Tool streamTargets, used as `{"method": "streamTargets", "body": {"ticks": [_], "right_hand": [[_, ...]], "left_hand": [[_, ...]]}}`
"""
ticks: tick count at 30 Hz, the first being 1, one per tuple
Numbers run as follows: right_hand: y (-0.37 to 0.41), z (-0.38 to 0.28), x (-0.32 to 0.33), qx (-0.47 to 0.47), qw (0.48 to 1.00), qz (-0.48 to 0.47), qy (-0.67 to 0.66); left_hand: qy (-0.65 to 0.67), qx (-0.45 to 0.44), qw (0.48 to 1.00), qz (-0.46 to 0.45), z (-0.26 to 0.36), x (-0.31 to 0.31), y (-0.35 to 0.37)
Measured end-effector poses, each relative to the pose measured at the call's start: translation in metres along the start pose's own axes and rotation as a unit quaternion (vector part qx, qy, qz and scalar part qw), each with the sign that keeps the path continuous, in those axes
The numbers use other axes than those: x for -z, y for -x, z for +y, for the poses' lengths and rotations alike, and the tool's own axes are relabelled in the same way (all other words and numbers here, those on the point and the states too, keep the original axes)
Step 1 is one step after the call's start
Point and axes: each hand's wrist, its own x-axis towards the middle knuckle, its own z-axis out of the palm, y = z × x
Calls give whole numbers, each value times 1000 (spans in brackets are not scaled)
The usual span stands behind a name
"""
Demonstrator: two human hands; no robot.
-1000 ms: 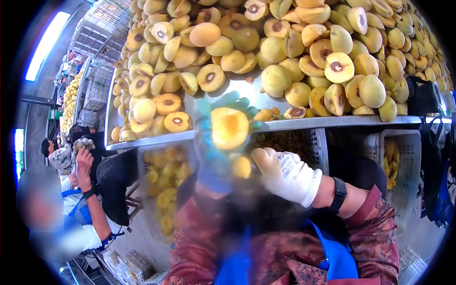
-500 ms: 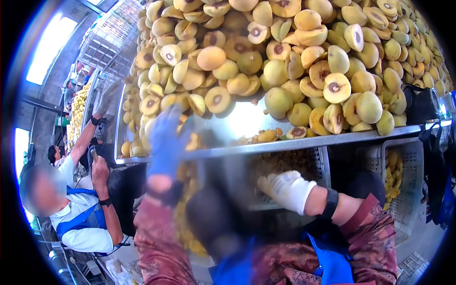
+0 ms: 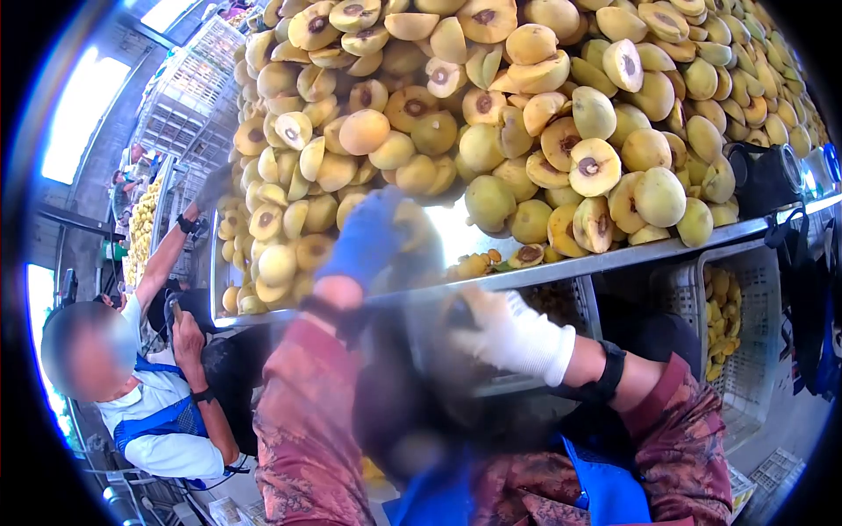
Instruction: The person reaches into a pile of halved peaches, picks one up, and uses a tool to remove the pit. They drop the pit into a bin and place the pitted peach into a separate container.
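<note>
My left hand (image 3: 364, 235), in a blue glove, is over the front edge of the metal table, its fingers curled on a blurred, yellowish peach half (image 3: 414, 226). Lower and to the right, my right hand (image 3: 517, 335) wears a white glove. Its fingers are closed, and what they grip is lost in a dark smear. Behind both hands a large heap of halved yellow peaches (image 3: 595, 167) covers the table, many showing brown pit centres.
The table's metal rim (image 3: 553, 272) runs across in front of me. Below it at right stands a plastic crate (image 3: 759, 324) with yellow pieces. A dark cup-like object (image 3: 767, 175) sits at the table's right end. A co-worker (image 3: 167, 421) sits at my left.
My left hand has moved right from the heap, its stretched fingers now curled on a peach half. My right hand has shifted slightly left and up. The view has turned slightly.
</note>
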Motion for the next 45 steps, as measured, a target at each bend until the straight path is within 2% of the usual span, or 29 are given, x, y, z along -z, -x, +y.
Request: {"method": "streamTargets", "body": {"ticks": [3, 4, 6, 7, 10, 12, 16, 18, 19, 22, 25, 28, 30, 32, 34, 38, 40, 44, 45], "right_hand": [[-6, -6, 11, -145, 988, 31, -45], [-6, -10, 14, -161, 981, 31, -106], [-6, -21, 20, -189, 956, 24, -224], [-6, -20, 20, -189, 952, 14, -241], [-8, -9, 14, -62, 982, 76, -164], [-9, -6, 13, -39, 990, 101, -91], [-7, -6, 7, 12, 993, 118, 22], [-7, 2, -4, 38, 993, 109, 12], [-7, 4, -8, 44, 993, 107, 24], [-5, -1, -6, 19, 994, 80, 65], [-8, 0, -7, 24, 994, 80, 76], [-7, 2, -10, 44, 991, 89, 93], [-7, 3, -11, 50, 988, 98, 106], [-6, 4, -13, 47, 987, 110, 111], [-8, 4, -12, 54, 988, 95, 105], [-7, 16, -19, 137, 974, 139, 113], [-5, 18, -21, 129, 977, 130, 113], [-4, 23, -23, 148, 978, 118, 89], [-2, 22, -22, 100, 989, 71, 76]], "left_hand": [[86, -41, 995, 3, 19, -11, 13], [124, -49, 991, 1, 22, -14, 14], [216, -9, 976, -18, 23, -16, 11], [272, -7, 962, -23, 22, -17, 11], [387, 48, 921, -9, 34, -8, 16], [489, 109, 865, 20, 38, -11, 19], [709, 72, 682, 167, 37, -37, 48], [769, 117, 610, 150, 66, -22, 63], [703, 79, 681, 187, 74, -23, 70], [763, 80, 619, 169, 100, -13, 73], [704, 73, 678, 196, 97, -15, 78], [672, 38, 712, 201, 95, -15, 80], [686, 44, 701, 192, 94, -17, 80], [550, 3, 799, 243, 88, -24, 80], [458, -18, 847, 268, 87, -26, 81], [387, -17, 879, 278, 93, -22, 83], [424, -13, 863, 275, 93, -27, 85], [612, 16, 751, 248, 91, -35, 87], [647, 33, 723, 240, 94, -32, 87]]}}
